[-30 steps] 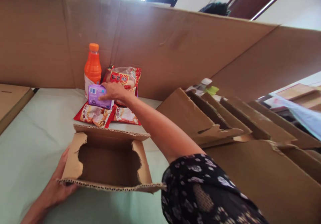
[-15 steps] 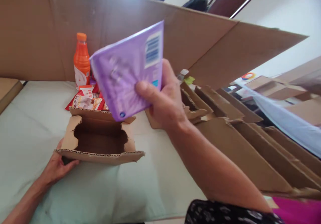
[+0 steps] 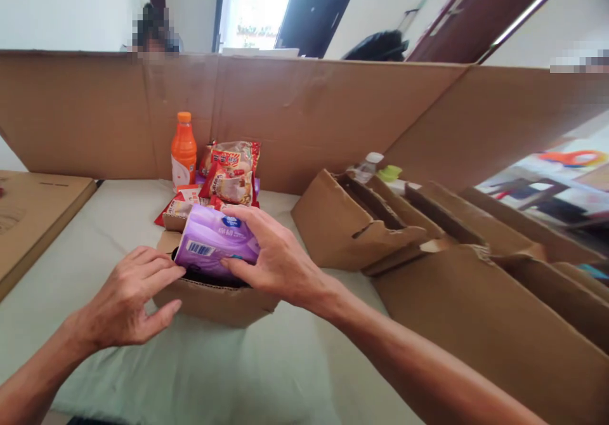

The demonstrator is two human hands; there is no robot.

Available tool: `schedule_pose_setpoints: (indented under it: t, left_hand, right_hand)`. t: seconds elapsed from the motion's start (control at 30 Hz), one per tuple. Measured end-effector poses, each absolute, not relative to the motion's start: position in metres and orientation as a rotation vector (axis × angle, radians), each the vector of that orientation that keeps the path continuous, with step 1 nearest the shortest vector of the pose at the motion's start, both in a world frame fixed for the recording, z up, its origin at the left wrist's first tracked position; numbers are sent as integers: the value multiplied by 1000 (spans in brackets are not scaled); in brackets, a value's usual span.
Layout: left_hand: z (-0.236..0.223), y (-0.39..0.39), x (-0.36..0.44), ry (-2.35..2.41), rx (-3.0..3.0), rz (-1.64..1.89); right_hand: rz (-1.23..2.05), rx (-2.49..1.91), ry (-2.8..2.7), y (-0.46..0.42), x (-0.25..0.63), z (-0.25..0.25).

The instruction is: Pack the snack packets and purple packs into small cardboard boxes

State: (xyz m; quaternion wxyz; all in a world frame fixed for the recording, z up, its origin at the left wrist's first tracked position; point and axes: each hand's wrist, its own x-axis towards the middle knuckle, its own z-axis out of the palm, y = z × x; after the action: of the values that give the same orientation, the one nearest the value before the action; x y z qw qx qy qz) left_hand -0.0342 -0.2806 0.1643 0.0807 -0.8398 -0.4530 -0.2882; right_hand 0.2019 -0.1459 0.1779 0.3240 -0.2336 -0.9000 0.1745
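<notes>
My right hand [image 3: 273, 257] grips a purple packet [image 3: 214, 247] with a barcode and holds it in the mouth of a small open cardboard box [image 3: 214, 298] on the pale green table cover [image 3: 118, 361]. The fingers of my left hand [image 3: 128, 298] rest on the box's left side and touch the packet's left end. Behind the box lie red snack bags [image 3: 231, 174], and an orange drink bottle [image 3: 183, 152] stands upright.
A tall cardboard wall [image 3: 309, 108] runs across the back. Several folded cardboard boxes [image 3: 380, 222] lie stacked at the right, with a clear bottle [image 3: 368, 166] behind them. A flat cardboard sheet [image 3: 33, 215] lies at the left. People are partly visible beyond the wall.
My right hand picked the purple packet from the snack pile, lifted it toward the camera, then lowered it into the box. My left hand moved from the box's lower corner up to its side.
</notes>
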Motion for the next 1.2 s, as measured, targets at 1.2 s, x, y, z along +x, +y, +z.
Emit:
schedule_pose_setpoints:
  t: [1.2]
  left_hand:
    - [142, -262, -50, -1279, -2567, -756]
  right_hand:
    - [-139, -817, -3345, -139, 142, 174]
